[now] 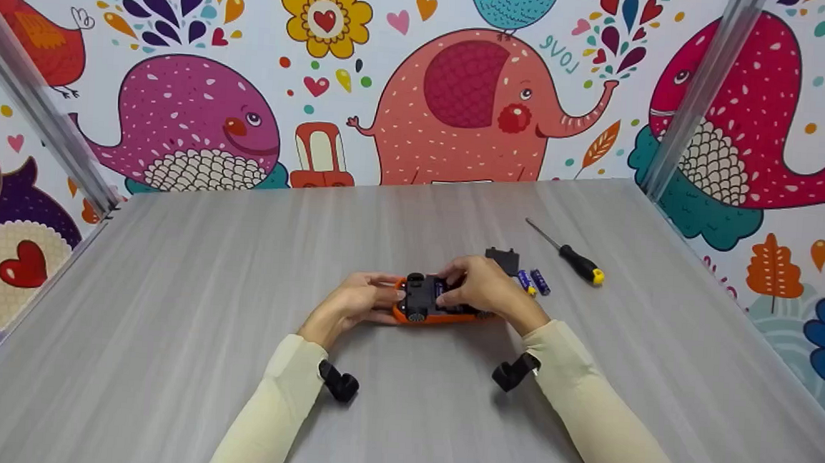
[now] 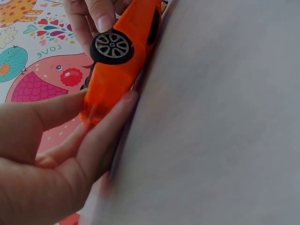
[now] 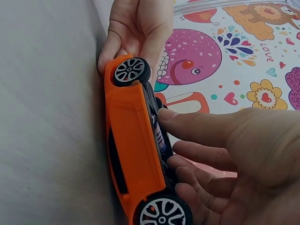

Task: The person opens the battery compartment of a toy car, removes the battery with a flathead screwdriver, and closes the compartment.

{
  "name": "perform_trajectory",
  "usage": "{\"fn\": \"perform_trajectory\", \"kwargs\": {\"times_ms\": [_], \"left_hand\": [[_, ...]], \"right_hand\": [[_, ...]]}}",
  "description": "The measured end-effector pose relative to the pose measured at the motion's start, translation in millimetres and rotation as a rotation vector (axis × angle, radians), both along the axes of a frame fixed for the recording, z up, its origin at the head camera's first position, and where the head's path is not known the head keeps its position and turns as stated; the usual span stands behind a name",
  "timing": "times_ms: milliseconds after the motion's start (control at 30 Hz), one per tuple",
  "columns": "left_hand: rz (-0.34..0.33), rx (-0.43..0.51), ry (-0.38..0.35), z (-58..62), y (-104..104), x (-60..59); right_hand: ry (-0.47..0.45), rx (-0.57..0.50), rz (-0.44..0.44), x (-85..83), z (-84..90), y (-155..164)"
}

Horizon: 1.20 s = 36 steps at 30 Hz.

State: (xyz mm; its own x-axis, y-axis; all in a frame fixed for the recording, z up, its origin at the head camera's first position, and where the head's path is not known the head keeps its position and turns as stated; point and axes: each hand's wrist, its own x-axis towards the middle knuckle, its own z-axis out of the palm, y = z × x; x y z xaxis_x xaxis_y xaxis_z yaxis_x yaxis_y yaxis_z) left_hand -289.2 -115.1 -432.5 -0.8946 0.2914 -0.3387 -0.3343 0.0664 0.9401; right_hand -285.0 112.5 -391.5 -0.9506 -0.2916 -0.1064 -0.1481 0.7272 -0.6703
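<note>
An orange plastic toy car [image 1: 431, 306] is seen lying upside down on the grey wood-grain counter [image 1: 164, 302], its black underside turned up and its long axis running left to right across the person's front. It is held between both hands. One end is pinched by the left hand [image 1: 354, 303], thumb on one side and fingers on the other, as shown in the left wrist view [image 2: 112, 65]. The right hand [image 1: 477, 287] is curled over the underside, its fingers [image 3: 187, 123] pressed at the open battery slot; this hand is the nearer to the slot.

Just beyond the right hand a small black cover plate [image 1: 502, 259] is found, with two blue batteries [image 1: 533, 282] beside it, and farther right a black-and-yellow-handled screwdriver [image 1: 570, 257].
</note>
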Motion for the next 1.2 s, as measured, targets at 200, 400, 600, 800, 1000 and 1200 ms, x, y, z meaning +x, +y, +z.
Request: {"fn": "perform_trajectory", "kwargs": {"times_ms": [200, 400, 600, 800, 1000, 1200], "left_hand": [[-0.003, -0.021, -0.005, 0.7, 1.1, 0.2], [-0.003, -0.021, -0.005, 0.8, 1.5, -0.2], [-0.004, -0.027, -0.008, 0.4, 1.1, -0.5], [-0.011, -0.034, -0.006, 1.3, 0.9, -0.2], [-0.005, -0.017, -0.003, 0.7, 0.7, -0.2], [-0.001, -0.014, -0.010, -0.2, 0.0, -0.8]], "right_hand": [[-0.006, 0.014, 0.021, 1.4, 0.3, 0.5], [-0.003, 0.029, 0.032, 3.2, 1.5, -0.1], [0.043, 0.077, 0.096, 4.4, 1.1, 0.6], [0.104, 0.163, 0.164, 7.0, 1.8, -1.4], [0.168, 0.262, 0.182, 11.4, 2.9, -5.8], [0.200, 0.309, 0.186, 16.6, 1.7, -9.4]]}}
